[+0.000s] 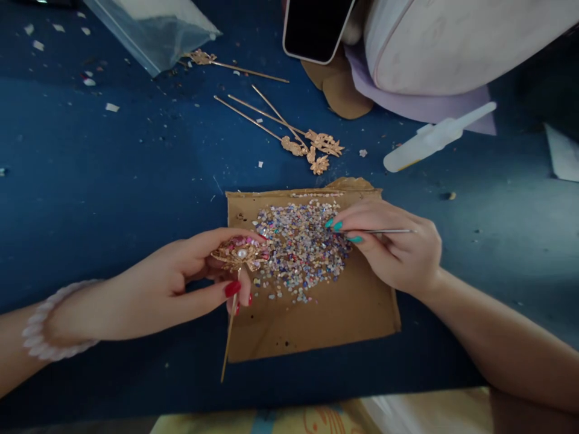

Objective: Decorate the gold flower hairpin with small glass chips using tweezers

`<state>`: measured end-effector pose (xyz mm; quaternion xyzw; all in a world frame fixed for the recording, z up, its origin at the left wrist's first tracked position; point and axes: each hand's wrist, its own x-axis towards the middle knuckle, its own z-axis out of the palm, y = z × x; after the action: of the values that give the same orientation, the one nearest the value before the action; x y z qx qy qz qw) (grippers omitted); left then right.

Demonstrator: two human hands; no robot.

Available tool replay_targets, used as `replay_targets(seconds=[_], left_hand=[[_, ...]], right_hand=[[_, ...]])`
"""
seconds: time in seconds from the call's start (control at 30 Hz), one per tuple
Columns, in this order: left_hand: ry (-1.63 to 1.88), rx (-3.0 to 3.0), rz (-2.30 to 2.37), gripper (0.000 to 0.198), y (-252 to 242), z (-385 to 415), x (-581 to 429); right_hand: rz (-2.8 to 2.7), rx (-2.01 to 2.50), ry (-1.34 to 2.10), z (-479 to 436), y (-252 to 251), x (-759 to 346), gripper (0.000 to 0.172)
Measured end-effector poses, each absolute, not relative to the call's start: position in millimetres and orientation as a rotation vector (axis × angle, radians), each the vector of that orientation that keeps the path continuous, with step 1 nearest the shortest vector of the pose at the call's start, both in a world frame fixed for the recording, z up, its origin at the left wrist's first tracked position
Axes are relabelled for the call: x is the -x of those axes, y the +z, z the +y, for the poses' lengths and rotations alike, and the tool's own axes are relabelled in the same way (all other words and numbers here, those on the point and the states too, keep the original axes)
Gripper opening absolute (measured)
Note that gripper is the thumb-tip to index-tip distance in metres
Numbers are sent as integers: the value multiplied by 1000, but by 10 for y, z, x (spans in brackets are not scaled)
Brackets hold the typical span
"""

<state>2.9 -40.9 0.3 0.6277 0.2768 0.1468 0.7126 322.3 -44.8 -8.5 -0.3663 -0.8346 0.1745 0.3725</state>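
So the gold hairpin [237, 256] is pinched by its flower head in the left hand [181, 283], with the stem running nearly straight back toward the person, tip down past the thumb. The right hand [393, 253] grips one thin metal pick [384, 231] lying crosswise, its tip aimed at the left hand. Between both hands there's one pile of tiny chips [301, 247] on one cardboard sheet [339, 313]. Three spare hairpins [294, 135] lie beyond the right hand, and a fourth hairpin [235, 67] lies farther out.
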Motion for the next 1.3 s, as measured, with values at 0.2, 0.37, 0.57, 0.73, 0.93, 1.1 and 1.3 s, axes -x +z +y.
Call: replay_targets(seconds=[0.2,0.37,0.57,0.73,0.93,1.1,1.3], left_hand=[[359,-1392,604,46,-4,-403,-46],[362,-1391,610,46,0,-407,-41],[368,-1388,615,48,-14,-403,-60],[367,-1382,576,52,-29,-400,-55],[385,-1376,569,47,8,-397,-66],[378,-1329,553,47,9,-404,-74],[346,-1301,575,44,35,-384,-100]], right_hand=[[-2130,959,457,-436,-93,-3223,18],[-2132,964,463,-443,-76,-3235,18],[-2116,941,492,-447,-101,-3246,18],[-2138,942,486,-441,-90,-3244,19],[-2132,919,445,-430,-78,-3238,17],[-2098,935,444,-426,-83,-3230,16],[-2107,936,434,-422,-81,-3243,18]])
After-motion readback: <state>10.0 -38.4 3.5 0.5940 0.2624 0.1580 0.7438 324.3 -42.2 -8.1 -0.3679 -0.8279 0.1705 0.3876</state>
